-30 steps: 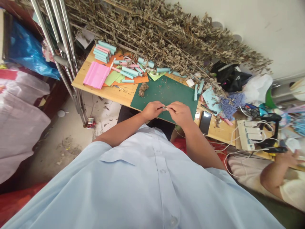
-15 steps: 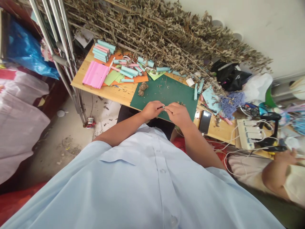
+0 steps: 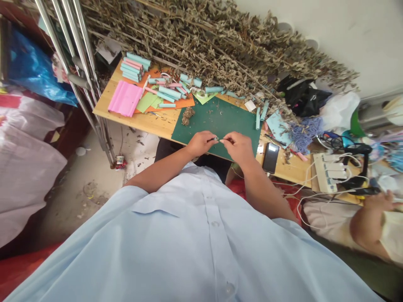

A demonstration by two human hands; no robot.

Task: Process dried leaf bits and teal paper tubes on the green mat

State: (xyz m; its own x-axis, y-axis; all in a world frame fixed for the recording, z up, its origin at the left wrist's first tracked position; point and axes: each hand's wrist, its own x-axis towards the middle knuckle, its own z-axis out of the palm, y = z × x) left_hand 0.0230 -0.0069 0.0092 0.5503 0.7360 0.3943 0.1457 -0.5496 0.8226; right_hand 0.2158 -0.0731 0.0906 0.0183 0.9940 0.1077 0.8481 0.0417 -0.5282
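My left hand (image 3: pixel 201 143) is closed in a pinch over the near edge of a dark green cutting mat (image 3: pixel 226 115). At its fingertips shows the end of a small pale rolled piece (image 3: pixel 216 138), too small to make out fully. Just to its right, my right hand (image 3: pixel 238 147) pinches thumb against finger, with a tiny pale bit at the tips that I cannot name. A slight gap lies between the two hands. On the mat's left part rests a brown clump of dried leaves (image 3: pixel 188 116).
Blue and pink paper rolls (image 3: pixel 170 90) and a pink paper stack (image 3: pixel 125 98) lie left on the wooden table (image 3: pixel 105 102). Dried stalks (image 3: pixel 201 46) cover the back. A phone (image 3: pixel 270 158) and power strip (image 3: pixel 325 173) lie right; crutches (image 3: pixel 74 79) stand left. Another person's arm (image 3: pixel 368 222) shows at right.
My right hand has moved slightly right, away from my left hand, opening a small gap between the fingertips. My left hand stays nearly in place.
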